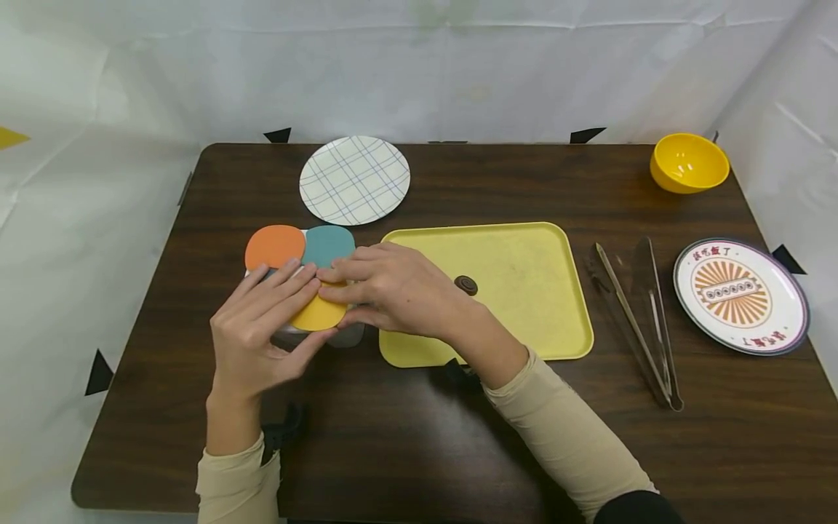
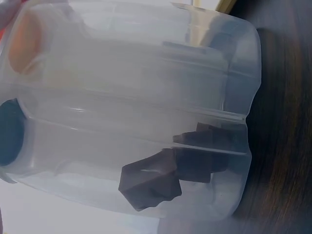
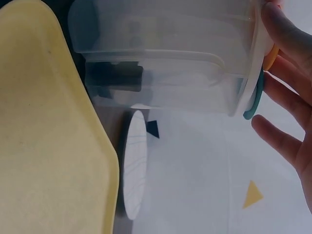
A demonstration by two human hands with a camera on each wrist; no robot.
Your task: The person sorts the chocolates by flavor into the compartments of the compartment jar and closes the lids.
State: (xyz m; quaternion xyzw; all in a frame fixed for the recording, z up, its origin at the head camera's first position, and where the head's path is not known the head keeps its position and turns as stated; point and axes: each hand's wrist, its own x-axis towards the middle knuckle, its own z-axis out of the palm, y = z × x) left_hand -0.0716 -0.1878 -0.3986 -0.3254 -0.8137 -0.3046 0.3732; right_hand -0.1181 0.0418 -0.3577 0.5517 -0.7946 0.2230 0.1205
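A translucent plastic storage box [image 2: 122, 107] with dividers inside stands at the left of the table. On its top are an orange lid [image 1: 275, 246], a teal lid [image 1: 329, 245], a yellow lid [image 1: 318, 314] and a dark blue one mostly hidden by fingers. My left hand [image 1: 258, 335] lies over the front left of the top, fingers extended, its thumb by the yellow lid's near edge. From the right, my right hand [image 1: 393, 291] touches the yellow lid with extended fingertips, thumb at its side. Dark angular pieces [image 2: 151, 180] show through the box wall.
Right of the box lies a yellow tray [image 1: 524, 291] with a small dark brown round piece [image 1: 466, 284]. A checked plate [image 1: 356, 180] sits behind the box. Further right are metal tongs [image 1: 638, 327], a patterned plate [image 1: 740, 335] and a yellow bowl [image 1: 689, 164].
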